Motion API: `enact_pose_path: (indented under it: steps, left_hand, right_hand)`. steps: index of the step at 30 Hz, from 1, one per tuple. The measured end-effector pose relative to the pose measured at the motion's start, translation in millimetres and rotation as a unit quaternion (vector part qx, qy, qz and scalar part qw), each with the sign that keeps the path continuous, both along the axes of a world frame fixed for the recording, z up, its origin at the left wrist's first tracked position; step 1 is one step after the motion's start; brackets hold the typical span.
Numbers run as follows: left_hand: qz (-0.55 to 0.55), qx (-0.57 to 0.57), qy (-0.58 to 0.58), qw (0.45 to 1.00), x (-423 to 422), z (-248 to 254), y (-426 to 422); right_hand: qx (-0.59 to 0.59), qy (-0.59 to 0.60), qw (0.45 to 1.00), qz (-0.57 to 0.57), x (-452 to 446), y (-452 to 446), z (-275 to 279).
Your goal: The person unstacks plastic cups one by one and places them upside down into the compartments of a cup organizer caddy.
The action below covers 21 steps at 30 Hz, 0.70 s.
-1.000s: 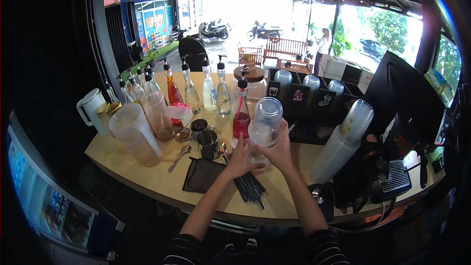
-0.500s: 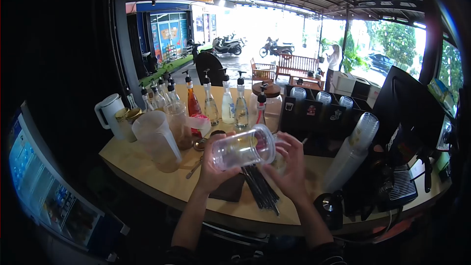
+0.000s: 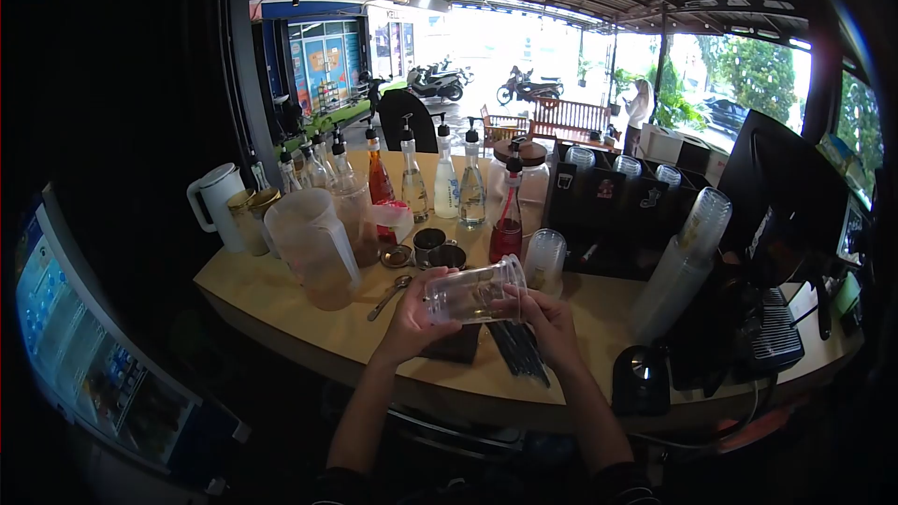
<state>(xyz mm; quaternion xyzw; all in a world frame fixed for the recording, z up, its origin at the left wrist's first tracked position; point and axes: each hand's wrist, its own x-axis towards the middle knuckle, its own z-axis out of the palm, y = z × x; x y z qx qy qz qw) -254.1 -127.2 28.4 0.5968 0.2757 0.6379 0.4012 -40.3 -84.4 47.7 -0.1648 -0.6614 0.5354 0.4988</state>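
Note:
A clear plastic cup point(image 3: 475, 294) lies sideways in front of me over the counter, its rim pointing right. My left hand point(image 3: 418, 316) is wrapped round its base end. At the rim end, my right hand point(image 3: 545, 318) grips the cup's side with thumb and fingers; part of that grip shows blurred through the plastic. Beneath the hands are a bundle of black straws point(image 3: 517, 353) and a dark flat pad point(image 3: 452, 346). Another clear cup point(image 3: 544, 260) stands just behind, beside a pump bottle of red liquid point(image 3: 506, 229).
Plastic pitchers point(image 3: 312, 248) and several pump bottles point(image 3: 414, 182) stand to the left and back. A spoon point(image 3: 389, 297) lies by small metal cups point(image 3: 430, 247). Tall cup stacks point(image 3: 675, 276), a black holder point(image 3: 599, 196) and a monitor point(image 3: 762, 196) occupy the right. A person stands outside.
The cup has dropped lower and levelled out. My right hand has closed from spread fingers onto its rim end. The view has shifted slightly, showing the cup behind more plainly.

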Motion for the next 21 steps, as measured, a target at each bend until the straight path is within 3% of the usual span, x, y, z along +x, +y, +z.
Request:
enact_pose_path:
  steps: [2,3,5,6,9,12,15,21]
  left_hand:
    - [-0.044,0.031,0.024,0.998,-2,-1,-4]
    - [-0.050,0.029,0.025,0.998,-3,-1,-3]
    - [0.004,0.101,0.172,0.980,-3,-5,-2]
    - [-0.001,0.098,0.171,0.980,1,-4,-3]
    - [0.053,0.062,0.155,0.985,18,-2,-7]
    - [0.054,-0.003,0.033,0.998,27,-4,-2]
    - [0.011,-0.039,0.013,0.999,22,-1,-4]
    - [0.042,-0.038,0.000,0.998,9,-19,5]
  right_hand:
    - [-0.122,0.016,0.992,0.020,5,2,-2]
    - [-0.123,0.018,0.992,0.014,9,3,-2]
    - [-0.166,0.037,0.985,0.041,14,4,-1]
    - [-0.170,0.038,0.984,0.037,14,1,0]
    - [-0.089,-0.004,0.996,-0.016,12,-10,5]
    - [-0.044,-0.001,0.999,-0.026,10,-16,4]
    - [-0.017,0.008,1.000,-0.015,15,-18,-1]
    - [0.023,-0.056,0.998,0.019,28,-19,-8]
